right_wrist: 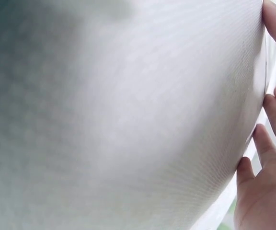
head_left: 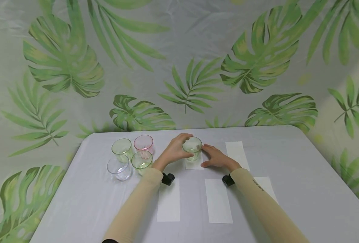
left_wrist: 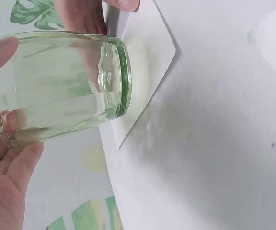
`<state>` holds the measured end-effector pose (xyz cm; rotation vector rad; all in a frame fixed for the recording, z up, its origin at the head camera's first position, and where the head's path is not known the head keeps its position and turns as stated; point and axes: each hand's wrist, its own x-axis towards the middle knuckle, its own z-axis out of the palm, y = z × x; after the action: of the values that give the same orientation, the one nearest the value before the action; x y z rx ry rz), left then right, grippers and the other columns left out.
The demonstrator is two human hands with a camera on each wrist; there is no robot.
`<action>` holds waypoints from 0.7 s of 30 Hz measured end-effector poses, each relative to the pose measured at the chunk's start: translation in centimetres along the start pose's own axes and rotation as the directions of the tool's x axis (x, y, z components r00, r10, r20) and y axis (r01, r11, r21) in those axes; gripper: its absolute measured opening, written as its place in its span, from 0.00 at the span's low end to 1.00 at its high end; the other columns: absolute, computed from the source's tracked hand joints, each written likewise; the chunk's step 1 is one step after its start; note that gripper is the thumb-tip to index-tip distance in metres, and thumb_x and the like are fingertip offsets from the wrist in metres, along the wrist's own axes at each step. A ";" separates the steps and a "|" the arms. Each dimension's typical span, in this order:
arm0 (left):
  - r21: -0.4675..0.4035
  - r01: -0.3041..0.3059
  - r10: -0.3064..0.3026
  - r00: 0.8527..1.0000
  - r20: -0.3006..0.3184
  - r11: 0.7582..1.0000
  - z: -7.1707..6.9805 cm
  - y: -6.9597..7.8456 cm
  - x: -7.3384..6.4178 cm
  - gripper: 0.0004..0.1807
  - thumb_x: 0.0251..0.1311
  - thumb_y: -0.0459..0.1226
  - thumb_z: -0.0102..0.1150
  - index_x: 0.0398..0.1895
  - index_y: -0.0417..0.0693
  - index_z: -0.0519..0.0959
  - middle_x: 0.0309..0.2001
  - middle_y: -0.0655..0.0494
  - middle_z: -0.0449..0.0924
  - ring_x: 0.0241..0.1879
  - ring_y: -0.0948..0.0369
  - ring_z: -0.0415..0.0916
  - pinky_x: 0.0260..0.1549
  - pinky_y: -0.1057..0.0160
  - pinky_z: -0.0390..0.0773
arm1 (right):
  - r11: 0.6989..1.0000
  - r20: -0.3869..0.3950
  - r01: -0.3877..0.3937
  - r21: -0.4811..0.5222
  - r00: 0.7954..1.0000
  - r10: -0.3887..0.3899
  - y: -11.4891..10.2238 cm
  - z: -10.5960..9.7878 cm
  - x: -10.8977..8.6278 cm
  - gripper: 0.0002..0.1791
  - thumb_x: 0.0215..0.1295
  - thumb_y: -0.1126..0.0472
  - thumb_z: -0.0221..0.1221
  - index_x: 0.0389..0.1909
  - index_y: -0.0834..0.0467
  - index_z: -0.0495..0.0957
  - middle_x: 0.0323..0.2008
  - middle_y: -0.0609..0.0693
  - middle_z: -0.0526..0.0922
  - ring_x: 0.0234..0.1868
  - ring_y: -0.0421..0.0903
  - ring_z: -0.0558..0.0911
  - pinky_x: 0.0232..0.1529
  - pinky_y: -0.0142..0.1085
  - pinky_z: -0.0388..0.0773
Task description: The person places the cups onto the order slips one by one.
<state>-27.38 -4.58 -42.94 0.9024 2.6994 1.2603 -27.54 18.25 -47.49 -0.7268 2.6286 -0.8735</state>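
My left hand [head_left: 175, 150] grips a pale green glass tumbler [head_left: 192, 147] near its rim, with the thumb on one side and fingers on the other. In the left wrist view the tumbler [left_wrist: 66, 81] has its base toward a white paper sheet [left_wrist: 150, 52]; I cannot tell whether they touch. To the right of the tumbler is my right hand [head_left: 217, 158], its fingers fairly straight and low over the table beside that sheet. In the right wrist view its fingertips [right_wrist: 263, 136] lie along a pale surface.
On the left of the white-covered table [head_left: 301, 189] stand several tumblers: a pink-rimmed one [head_left: 144, 145], a clear one [head_left: 119, 168] and two green ones [head_left: 121, 148]. More paper sheets lie at front left [head_left: 168, 206], front middle [head_left: 219, 206] and back right [head_left: 237, 152]. A leaf-patterned cloth [head_left: 191, 40] hangs behind.
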 end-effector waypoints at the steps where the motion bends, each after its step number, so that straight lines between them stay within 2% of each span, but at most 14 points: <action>1: 0.001 0.001 -0.001 1.000 0.001 1.000 0.2 -0.1 0.1 0.40 0.47 0.34 0.74 0.65 0.39 0.67 0.62 0.45 0.68 0.58 0.47 0.69 0.56 0.53 0.71 | 1.000 -0.003 0.005 -0.002 1.000 -0.005 0.0 0.0 0.0 0.47 0.57 0.55 0.66 0.69 0.73 0.53 0.69 0.71 0.54 0.70 0.67 0.50 0.67 0.60 0.46; 9: -0.002 0.018 -0.018 1.000 0.002 1.000 1.1 -0.3 0.5 0.40 0.47 0.35 0.74 0.65 0.39 0.66 0.62 0.44 0.68 0.59 0.48 0.68 0.56 0.53 0.71 | 0.998 -0.034 0.067 0.005 0.997 -0.067 0.3 0.2 0.0 0.47 0.55 0.56 0.67 0.69 0.73 0.54 0.68 0.69 0.57 0.69 0.68 0.52 0.67 0.60 0.47; 21: 0.029 0.038 -0.039 0.999 0.027 0.999 1.4 -0.2 0.8 0.40 0.50 0.36 0.72 0.66 0.37 0.65 0.63 0.43 0.66 0.62 0.49 0.66 0.60 0.54 0.68 | 0.999 -0.029 0.037 0.014 0.999 -0.037 0.0 0.2 0.0 0.44 0.56 0.57 0.66 0.69 0.70 0.56 0.69 0.68 0.55 0.70 0.66 0.51 0.67 0.60 0.46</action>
<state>-27.76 -3.34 -43.89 0.8599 2.7067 1.1961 -27.44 18.19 -47.60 -0.7675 2.6386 -0.9186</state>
